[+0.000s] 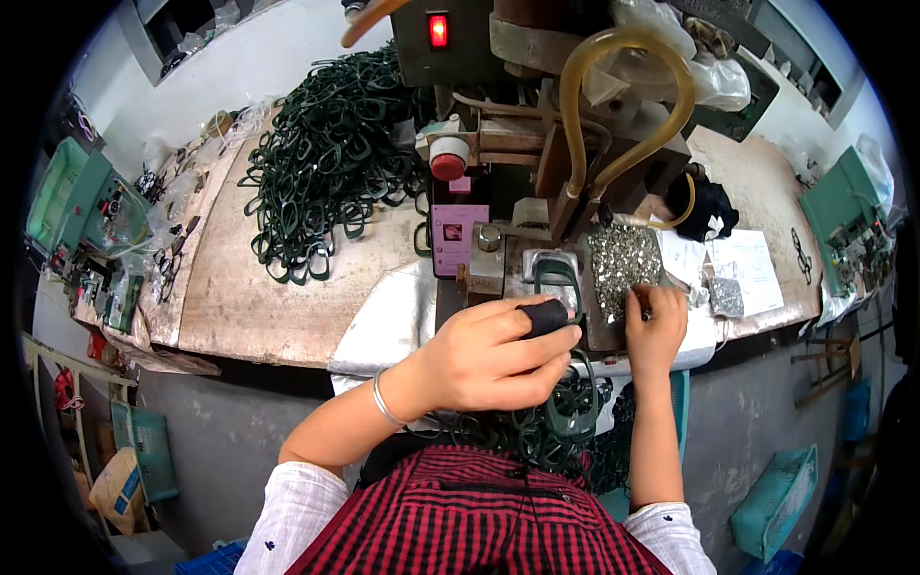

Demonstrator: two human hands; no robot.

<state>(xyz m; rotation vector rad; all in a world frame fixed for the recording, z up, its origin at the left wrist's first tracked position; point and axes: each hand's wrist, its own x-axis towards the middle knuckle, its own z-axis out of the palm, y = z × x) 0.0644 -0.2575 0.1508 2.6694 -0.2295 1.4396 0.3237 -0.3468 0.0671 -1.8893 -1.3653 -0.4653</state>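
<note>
My left hand (498, 355), a black cover on one finger, is closed on a dark green eyeglass frame (558, 270). It holds the frame up at the small metal fixture of a bench machine (522, 139). My right hand (656, 321) has its fingers curled down at the near edge of a heap of small shiny metal pieces (621, 264). Whatever its fingertips pinch is too small or hidden to make out. More dark frames (573, 402) lie in my lap, below the left hand.
A large pile of dark green eyeglass frames (335, 144) covers the table's (225, 307) back left. A red button (448, 166) and a looping yellowish hose (685, 91) are on the machine. Papers (746, 273) and black cloth (709, 206) lie at right. Teal crates (778, 503) stand on the floor.
</note>
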